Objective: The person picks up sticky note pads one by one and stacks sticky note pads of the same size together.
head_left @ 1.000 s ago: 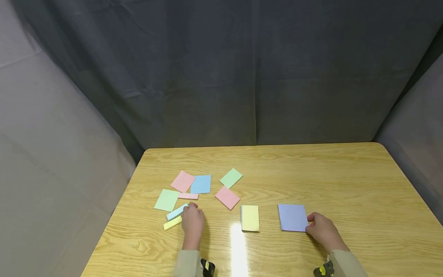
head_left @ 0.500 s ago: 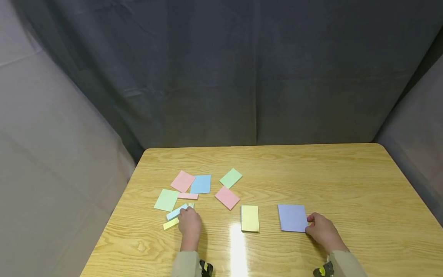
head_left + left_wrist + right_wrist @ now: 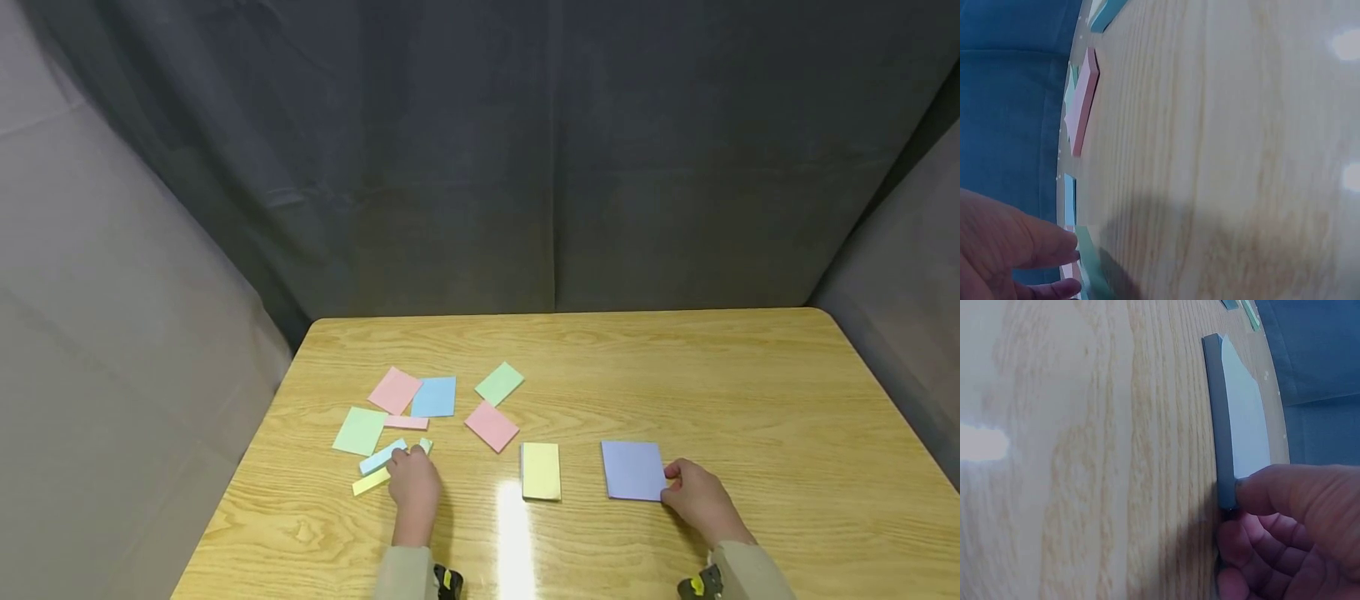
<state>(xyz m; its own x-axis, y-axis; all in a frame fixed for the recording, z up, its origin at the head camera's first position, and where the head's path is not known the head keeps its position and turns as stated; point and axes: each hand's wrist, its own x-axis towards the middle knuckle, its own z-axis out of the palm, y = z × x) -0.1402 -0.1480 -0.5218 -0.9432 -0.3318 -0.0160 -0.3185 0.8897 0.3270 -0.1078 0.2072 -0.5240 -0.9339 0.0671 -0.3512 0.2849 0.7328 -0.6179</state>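
My left hand (image 3: 415, 487) is over several narrow sticky note strips, its fingers bent down. The green strip (image 3: 427, 445) pokes out past its far side; in the left wrist view the fingertips are right at this green strip (image 3: 1093, 269). To the hand's left lie a light blue strip (image 3: 381, 457) and a yellow strip (image 3: 369, 482), its right end hidden by the hand. On the right, my right hand (image 3: 699, 500) pinches the near right corner of a purple sticky note pad (image 3: 632, 471). The right wrist view shows the thumb on top of this pad (image 3: 1247, 419).
Behind the left hand lie a pink strip (image 3: 406, 422), a green pad (image 3: 359, 431), a pink pad (image 3: 394, 390) and a blue pad (image 3: 434, 397). Another green pad (image 3: 499, 383), another pink pad (image 3: 492, 426) and a yellow pad (image 3: 541, 471) sit mid-table. Grey curtains surround the wooden table (image 3: 712, 375).
My left hand has moved slightly nearer and leftward. The green strip, hidden a second ago, has come into view and turned at an angle. My right hand stays on the purple pad.
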